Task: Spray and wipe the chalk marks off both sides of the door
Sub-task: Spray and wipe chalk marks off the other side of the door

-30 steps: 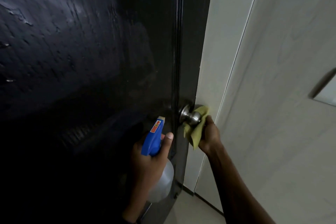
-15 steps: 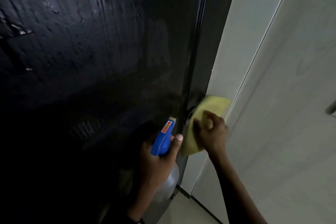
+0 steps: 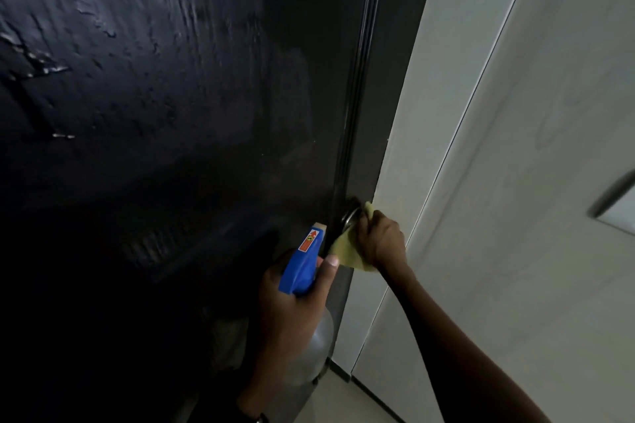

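Note:
A dark, glossy door (image 3: 171,113) fills the left of the view, its face streaked and wet-looking; faint pale marks show at the far left. My left hand (image 3: 292,312) grips a spray bottle (image 3: 302,264) with a blue trigger head and a clear body, held just in front of the door's lower edge. My right hand (image 3: 381,240) holds a yellow cloth (image 3: 347,252) bunched against the metal door knob (image 3: 350,216), which is mostly covered by hand and cloth.
A pale wall or cabinet panel (image 3: 515,182) stands close on the right, with a recessed metal handle (image 3: 615,199) at the right edge. Light floor tile (image 3: 336,398) shows at the bottom between door and panel.
My right hand shifted with the cloth from over the knob to its right side, closing around it. The left hand and bottle stayed put.

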